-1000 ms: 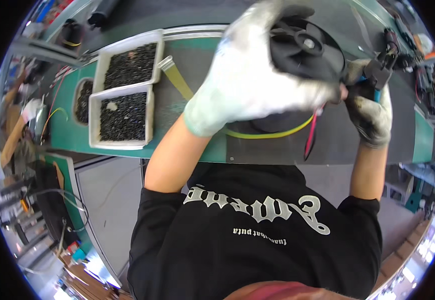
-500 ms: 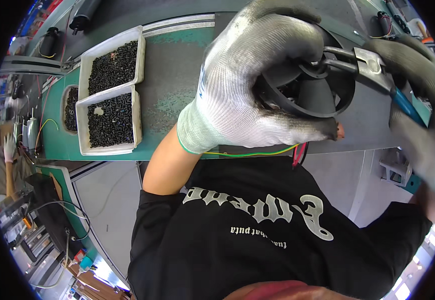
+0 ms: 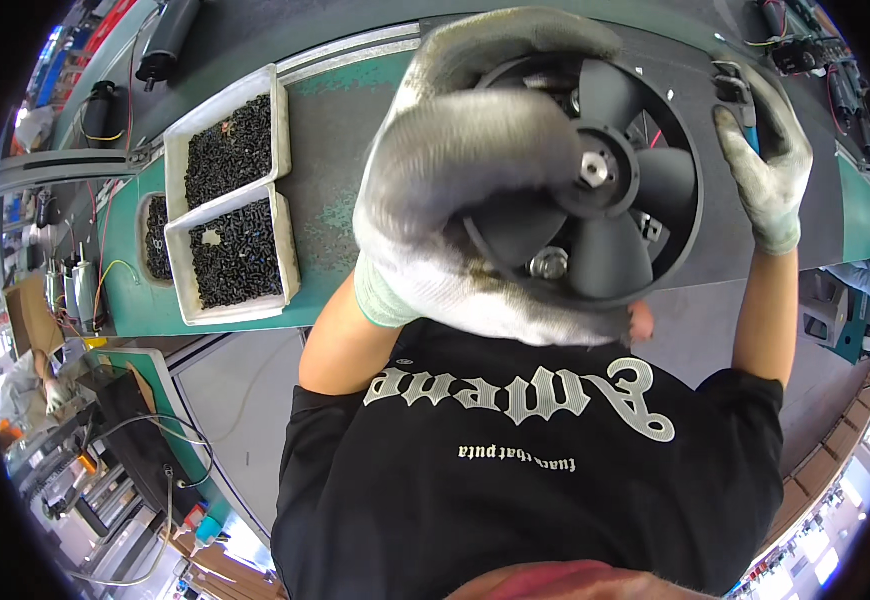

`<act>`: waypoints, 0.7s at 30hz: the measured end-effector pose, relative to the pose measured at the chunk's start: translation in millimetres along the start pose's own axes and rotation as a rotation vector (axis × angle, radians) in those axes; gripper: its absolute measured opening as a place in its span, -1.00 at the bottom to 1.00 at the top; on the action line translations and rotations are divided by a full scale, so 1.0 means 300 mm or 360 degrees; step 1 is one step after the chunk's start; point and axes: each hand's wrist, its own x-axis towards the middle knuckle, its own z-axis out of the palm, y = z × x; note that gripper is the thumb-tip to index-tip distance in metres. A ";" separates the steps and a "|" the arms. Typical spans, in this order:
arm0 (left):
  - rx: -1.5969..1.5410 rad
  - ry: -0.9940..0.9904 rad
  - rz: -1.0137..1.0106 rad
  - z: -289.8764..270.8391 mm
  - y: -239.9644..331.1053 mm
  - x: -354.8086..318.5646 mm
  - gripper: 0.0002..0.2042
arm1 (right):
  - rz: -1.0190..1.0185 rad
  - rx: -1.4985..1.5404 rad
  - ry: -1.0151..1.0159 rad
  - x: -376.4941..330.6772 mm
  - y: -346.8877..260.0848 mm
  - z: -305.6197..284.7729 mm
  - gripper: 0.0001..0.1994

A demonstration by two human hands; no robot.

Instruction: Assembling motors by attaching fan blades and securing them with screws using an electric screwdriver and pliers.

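Note:
A black fan [image 3: 610, 240] with a ring-shaped housing is gripped in my gloved left hand [image 3: 455, 190]. Its blades and its hub, with a metal shaft end in the middle, face me. Some fingers of that hand are smeared by motion across the fan's left side; the thumb runs under the lower rim, its bare tip showing. To the right, apart from the fan, my gloved right hand [image 3: 770, 160] is closed round a pair of pliers with a metal head [image 3: 731, 84] and a blue handle. The fingers hide most of the handle.
Two white bins [image 3: 287, 130] of small black parts stand on the green and grey bench [image 3: 330, 240] at left, beside a smaller container [image 3: 145, 235]. Dark cylindrical motors [image 3: 167, 45] lie at the far left, with more parts and wires far right. Another person's hand [image 3: 55, 395] shows at the left edge.
The pliers have come away from the fan, moving right with my right hand. My left hand has turned the fan so its blades and hub face me.

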 end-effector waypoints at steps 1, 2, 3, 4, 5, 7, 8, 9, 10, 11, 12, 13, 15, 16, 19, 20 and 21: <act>-0.0071 0.0049 0.0031 0.002 -0.012 -0.003 -0.34 | 0.0161 -0.0132 0.0241 -0.032 0.038 0.004 -0.60; -0.0142 0.0099 0.0061 0.003 -0.024 -0.005 -0.36 | 0.0166 -0.0130 0.0242 -0.059 0.079 0.000 -0.60; -0.0222 0.0150 0.0081 0.007 -0.034 -0.013 -0.38 | 0.0389 -0.0413 0.0216 -0.094 0.125 -0.008 -0.59; -0.0237 0.0149 0.0079 0.012 -0.037 -0.008 -0.38 | 0.0605 -0.0707 0.0194 -0.127 0.176 -0.029 -0.57; -0.0212 0.0114 0.0047 0.017 -0.039 0.001 -0.38 | 0.0617 -0.0722 0.0197 -0.190 0.247 -0.048 -0.57; -0.0155 0.0051 -0.0007 0.025 -0.032 0.023 -0.37 | 0.0765 -0.1362 0.0138 -0.304 0.369 -0.076 -0.56; -0.0106 0.0026 -0.0036 0.029 -0.036 0.021 -0.36 | 0.0806 -0.1405 0.0155 -0.315 0.341 -0.049 -0.55; -0.0070 0.0003 -0.0054 0.032 -0.037 0.025 -0.36 | 0.0848 -0.1462 0.0181 -0.324 0.253 -0.022 -0.54; -0.0007 -0.0022 -0.0073 0.030 -0.028 0.024 -0.35 | 0.0765 -0.1043 0.0214 -0.311 0.146 0.025 -0.49; 0.0066 -0.0044 -0.0078 0.022 -0.016 0.021 -0.34 | 0.0659 -0.0625 0.0246 -0.288 0.026 0.081 -0.45; 0.0063 -0.0026 0.0018 0.025 -0.035 0.022 -0.38 | 0.0598 -0.0078 0.0190 -0.290 -0.056 0.147 -0.28; 0.0046 -0.0116 -0.0030 0.022 -0.027 0.036 -0.36 | 0.0465 0.0152 0.0204 -0.249 -0.191 0.208 -0.16; 0.0182 -0.0454 -0.0224 0.035 0.008 0.120 -0.32 | 0.0453 0.0342 0.0265 -0.228 -0.174 0.277 -0.17; 0.0514 -0.0372 -0.0275 0.075 0.025 0.131 -0.35 | 0.0506 0.0549 0.0304 -0.190 -0.171 0.333 -0.18; 0.1153 -0.0252 -0.0530 0.098 0.136 0.073 -0.30 | 0.0617 0.1237 0.0201 -0.192 -0.066 0.347 -0.21; 0.1130 -0.0233 -0.0604 0.081 0.192 0.036 -0.29 | 0.0683 0.1472 0.0147 -0.160 -0.009 0.362 -0.21; 0.1012 -0.0300 -0.0682 0.038 0.247 -0.009 -0.28 | 0.0753 0.1689 0.0092 -0.109 0.042 0.397 -0.22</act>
